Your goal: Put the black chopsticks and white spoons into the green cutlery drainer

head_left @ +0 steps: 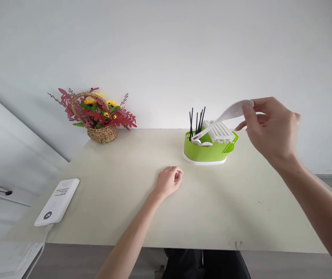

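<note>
Pale green tabletop (119, 217) is backed by a plain white wall (166, 58). At one o'clock, a long white plastic spoon (231, 112) is grasped by its bowl in the right hand (247, 110), handle end over a lime-green oval utensil caddy (203, 153). The left hand (169, 181) is loosely curled, empty, at the centre.

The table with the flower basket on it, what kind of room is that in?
It looks like a room in a home, maybe a dining room: a flower basket, a green holder with black sticks and white spoons, and a white cabinet.
</note>
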The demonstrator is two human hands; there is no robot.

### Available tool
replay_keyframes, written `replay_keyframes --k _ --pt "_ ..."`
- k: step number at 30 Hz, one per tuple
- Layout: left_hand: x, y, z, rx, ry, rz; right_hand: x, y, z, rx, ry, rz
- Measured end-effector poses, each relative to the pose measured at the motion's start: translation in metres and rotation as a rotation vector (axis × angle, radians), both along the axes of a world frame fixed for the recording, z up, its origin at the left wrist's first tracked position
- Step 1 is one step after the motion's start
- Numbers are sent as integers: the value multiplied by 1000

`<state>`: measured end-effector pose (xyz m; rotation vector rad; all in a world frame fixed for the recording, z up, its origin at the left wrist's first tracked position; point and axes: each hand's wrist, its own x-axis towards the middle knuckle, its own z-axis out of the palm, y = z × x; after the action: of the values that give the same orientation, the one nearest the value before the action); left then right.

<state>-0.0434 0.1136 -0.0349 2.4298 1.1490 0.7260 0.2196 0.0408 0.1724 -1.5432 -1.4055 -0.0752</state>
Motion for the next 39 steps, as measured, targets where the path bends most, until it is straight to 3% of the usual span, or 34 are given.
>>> replay_keyframes --k 3,14,25,39 --pt "0 0 0 -3 -2 0 -7 15 -2 61 -144 -141" --pt "0 -1 1 -16 3 -7 -17 50 -16 34 -371 -289" --pt "0 -1 -1 -27 -1 -10 -29 82 -30 -193 -571 -190" --pt "1 -1 2 -37 -1 -7 -53 84 -35 -365 -693 -157"
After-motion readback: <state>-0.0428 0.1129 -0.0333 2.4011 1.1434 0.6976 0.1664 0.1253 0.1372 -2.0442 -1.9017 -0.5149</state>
